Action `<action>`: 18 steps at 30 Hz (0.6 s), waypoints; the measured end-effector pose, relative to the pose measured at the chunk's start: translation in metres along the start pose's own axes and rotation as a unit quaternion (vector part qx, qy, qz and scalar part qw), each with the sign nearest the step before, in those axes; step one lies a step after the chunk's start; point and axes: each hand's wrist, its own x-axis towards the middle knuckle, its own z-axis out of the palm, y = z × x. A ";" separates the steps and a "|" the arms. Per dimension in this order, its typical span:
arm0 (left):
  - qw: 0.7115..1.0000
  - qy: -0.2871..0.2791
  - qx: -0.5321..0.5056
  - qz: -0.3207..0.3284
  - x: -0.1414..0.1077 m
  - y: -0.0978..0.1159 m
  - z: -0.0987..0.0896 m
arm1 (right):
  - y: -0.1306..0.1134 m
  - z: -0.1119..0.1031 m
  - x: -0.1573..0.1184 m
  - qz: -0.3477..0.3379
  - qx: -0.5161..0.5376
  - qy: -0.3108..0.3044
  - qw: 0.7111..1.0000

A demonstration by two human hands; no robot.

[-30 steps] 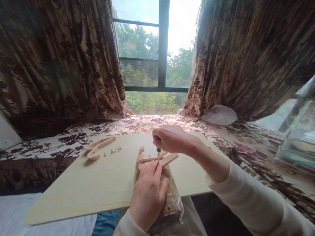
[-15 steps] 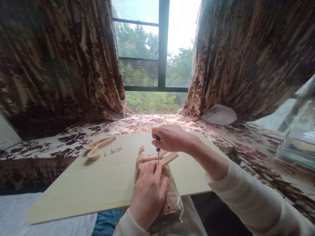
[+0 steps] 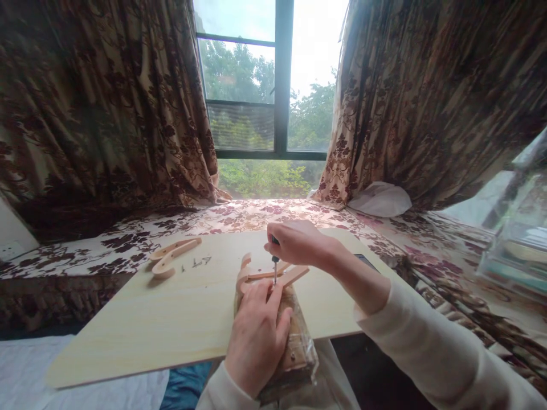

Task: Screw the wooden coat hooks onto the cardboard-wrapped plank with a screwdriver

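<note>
My right hand [image 3: 297, 244] is wrapped round the dark handle of a screwdriver [image 3: 276, 260], which stands upright with its tip down at the wooden pieces. Beneath it, my left hand [image 3: 258, 324] presses on a curved wooden piece [image 3: 243, 278], fingertips beside the screwdriver's tip. Another wooden piece [image 3: 297, 276] slants off to the right of the tip. Under my left hand lies a board in clear plastic wrap [image 3: 301, 341]. Whether a screw is under the tip is hidden by my fingers.
Two curved wooden pieces [image 3: 175, 255] and several small screws [image 3: 196, 263] lie on the pale tabletop [image 3: 162, 319] at the left. A dark flat object [image 3: 364, 261] is partly behind my right forearm. Patterned cloth surrounds the far side.
My right hand has turned slightly on the screwdriver, and its wrist and forearm have shifted a little. A dark flat object now shows beyond the forearm. My left hand looks unmoved.
</note>
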 end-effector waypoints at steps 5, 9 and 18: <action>1.000 -0.005 -0.003 0.000 0.001 0.001 -0.002 | 0.000 -0.002 -0.002 -0.026 0.011 -0.004 1.000; 1.000 -0.014 -0.005 -0.002 0.001 0.001 -0.002 | -0.003 0.003 -0.001 -0.017 0.008 0.000 1.000; 1.000 -0.009 0.004 0.001 0.000 0.000 0.000 | -0.004 -0.002 -0.002 -0.001 -0.002 0.001 1.000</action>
